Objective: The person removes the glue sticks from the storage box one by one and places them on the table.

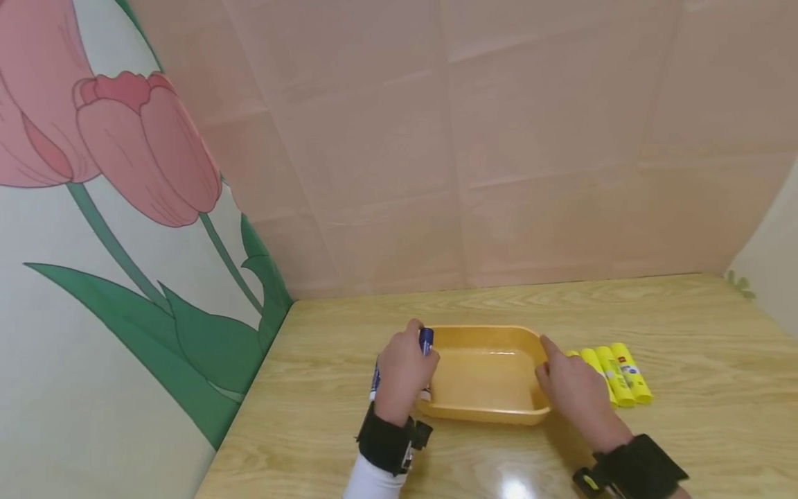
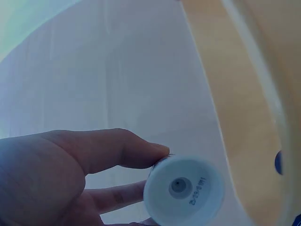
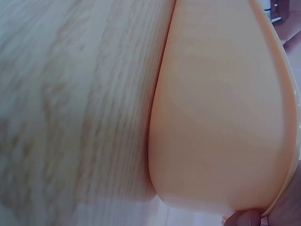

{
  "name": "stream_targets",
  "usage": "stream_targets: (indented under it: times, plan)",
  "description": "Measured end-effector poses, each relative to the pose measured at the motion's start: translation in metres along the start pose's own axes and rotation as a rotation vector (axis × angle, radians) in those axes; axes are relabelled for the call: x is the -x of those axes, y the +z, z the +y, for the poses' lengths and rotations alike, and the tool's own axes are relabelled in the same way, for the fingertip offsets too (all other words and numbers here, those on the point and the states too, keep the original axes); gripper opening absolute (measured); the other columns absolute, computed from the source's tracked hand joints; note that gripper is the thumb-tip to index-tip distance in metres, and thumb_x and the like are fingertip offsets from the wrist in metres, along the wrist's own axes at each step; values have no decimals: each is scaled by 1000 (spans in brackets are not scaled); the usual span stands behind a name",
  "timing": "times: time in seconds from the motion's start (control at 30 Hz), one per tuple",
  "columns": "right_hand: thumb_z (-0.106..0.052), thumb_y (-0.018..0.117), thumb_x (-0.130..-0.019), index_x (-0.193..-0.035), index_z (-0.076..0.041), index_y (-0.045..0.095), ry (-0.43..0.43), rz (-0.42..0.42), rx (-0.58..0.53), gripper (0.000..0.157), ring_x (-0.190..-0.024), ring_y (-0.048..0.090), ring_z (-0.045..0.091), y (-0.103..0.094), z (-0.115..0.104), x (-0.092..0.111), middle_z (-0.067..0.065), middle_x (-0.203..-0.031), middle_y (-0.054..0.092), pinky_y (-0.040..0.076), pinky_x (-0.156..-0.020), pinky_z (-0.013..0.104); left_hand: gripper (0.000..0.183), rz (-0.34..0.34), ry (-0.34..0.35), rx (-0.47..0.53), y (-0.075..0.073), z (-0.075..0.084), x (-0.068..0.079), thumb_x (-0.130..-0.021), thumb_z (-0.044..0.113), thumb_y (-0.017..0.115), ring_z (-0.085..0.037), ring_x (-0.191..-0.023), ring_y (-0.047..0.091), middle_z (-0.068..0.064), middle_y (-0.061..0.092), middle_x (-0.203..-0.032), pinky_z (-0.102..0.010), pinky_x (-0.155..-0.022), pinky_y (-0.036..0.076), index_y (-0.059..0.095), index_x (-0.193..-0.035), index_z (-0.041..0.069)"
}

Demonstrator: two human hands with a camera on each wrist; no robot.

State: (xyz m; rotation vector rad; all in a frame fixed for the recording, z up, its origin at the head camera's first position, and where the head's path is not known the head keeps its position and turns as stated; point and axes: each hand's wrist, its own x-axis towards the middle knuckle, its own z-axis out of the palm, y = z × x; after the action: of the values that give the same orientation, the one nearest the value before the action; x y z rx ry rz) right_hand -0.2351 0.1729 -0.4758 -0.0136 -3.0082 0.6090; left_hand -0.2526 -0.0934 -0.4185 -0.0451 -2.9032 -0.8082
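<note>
My left hand (image 1: 401, 371) holds a dark-blue glue stick (image 1: 427, 337) by the left end of a yellow-orange tray (image 1: 489, 416). In the left wrist view the round white base of this glue stick (image 2: 207, 181) faces the camera, with thumb and fingers about it. Another blue stick (image 1: 375, 381) shows partly behind the left hand, on the table. At the tray's right end, my right hand (image 1: 576, 384) grips the rim. A fingertip (image 3: 244, 219) lies against the tray wall (image 3: 221, 108) in the right wrist view. The tray stands on the table.
Several yellow glue sticks (image 1: 614, 374) lie side by side on the wood-grain table (image 1: 711, 346), right of the tray and partly behind the right hand. A pinkish-brown covered wall (image 1: 499, 138) rises behind the table. A tulip-patterned panel (image 1: 156, 291) borders the left side.
</note>
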Motion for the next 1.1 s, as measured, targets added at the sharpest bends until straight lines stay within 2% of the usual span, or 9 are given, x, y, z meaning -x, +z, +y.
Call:
stream_targets:
  times: [0.17,0.4,0.63,0.83,1.0,1.1]
  plan:
    - [-13,51,-96,-148,9,35,-4,8,-13,58,-54,43,21,0,0,2,7,-65,46,36,-47,32,48,-18,-25,13,-12,-5,1,-88,27,72,-16,-71,59,-8,68,-96,-31,-55,45,57,-132,14]
    - [-13,51,-96,-148,9,34,1,-3,-16,59,-52,43,20,1,-1,3,7,-63,46,37,-46,31,49,-33,-84,17,-24,-18,0,-90,28,71,-20,-75,60,-10,70,-102,-34,-61,47,57,-135,15]
    - [-13,51,-96,-148,8,36,-4,15,-9,58,-51,43,20,1,-1,3,7,-62,45,36,-46,31,49,-55,-132,55,-31,-35,-4,-91,27,69,-22,-70,58,-11,68,-97,-34,-59,45,55,-137,15]
    - [-14,51,-96,-148,8,35,-11,17,-5,59,-52,43,21,1,0,3,7,-63,45,35,-46,32,49,-66,-178,69,-39,-49,-5,-90,24,69,-22,-69,59,-12,69,-100,-34,-58,45,55,-136,15]
    - [-13,52,-96,-148,9,36,-16,24,-7,58,-52,43,20,1,0,3,7,-62,45,35,-46,31,51,-87,-204,88,-42,-59,-7,-90,22,69,-21,-64,59,-12,67,-94,-32,-54,44,54,-138,14]
    - [-13,51,-96,-147,9,36,-16,30,-8,58,-51,43,20,2,0,3,7,-62,45,35,-46,31,52,-97,-218,111,-42,-65,-9,-90,22,69,-20,-67,59,-13,68,-99,-31,-54,44,53,-139,13]
